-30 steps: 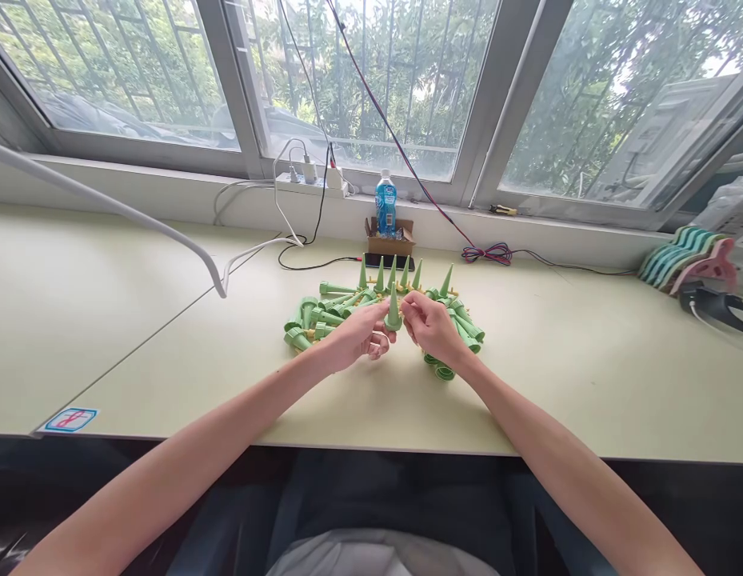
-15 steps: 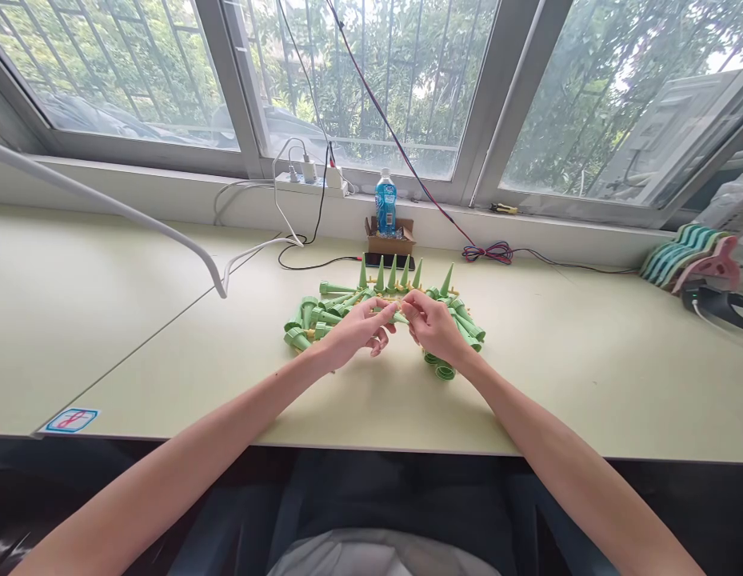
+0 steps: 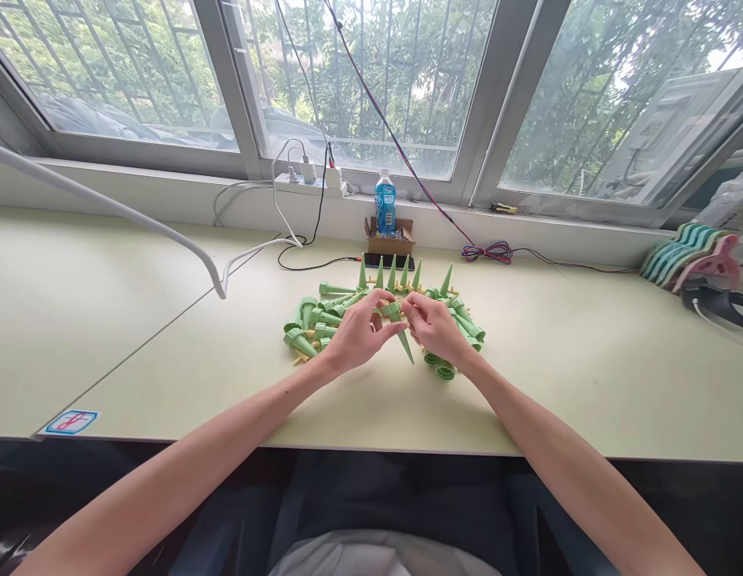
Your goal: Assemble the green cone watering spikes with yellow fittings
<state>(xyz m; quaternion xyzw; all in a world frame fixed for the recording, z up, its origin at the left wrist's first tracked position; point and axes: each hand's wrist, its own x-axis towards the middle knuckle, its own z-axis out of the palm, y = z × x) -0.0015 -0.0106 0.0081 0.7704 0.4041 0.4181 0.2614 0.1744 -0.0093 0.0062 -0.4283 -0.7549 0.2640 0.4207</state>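
Note:
Between thumb and fingers, my left hand [image 3: 360, 334] grips a green plant watering spike [image 3: 405, 344]. Its wide collar is up and its narrow tip slants down to the right. Right beside the collar is my right hand [image 3: 436, 326], fingers pinched together; what they hold, if anything, is hidden. More green spikes with small yellow valve pieces lie in a pile [image 3: 323, 316] to the left and another pile [image 3: 467, 324] to the right. Behind my hands a row of spikes [image 3: 392, 274] stands tip up.
At the back, a blue bottle [image 3: 385, 206] stands at a small cardboard box [image 3: 390, 243], with a dark phone [image 3: 380, 261] before it. A coiled cable [image 3: 488, 252] lies to the right. A white bent tube [image 3: 167, 240] crosses the left side. Hangers [image 3: 686, 256] sit far right.
The spike in my left hand has turned from lying nearly sideways to pointing down toward me. My left fingers have shifted around its collar. The right hand has hardly moved.

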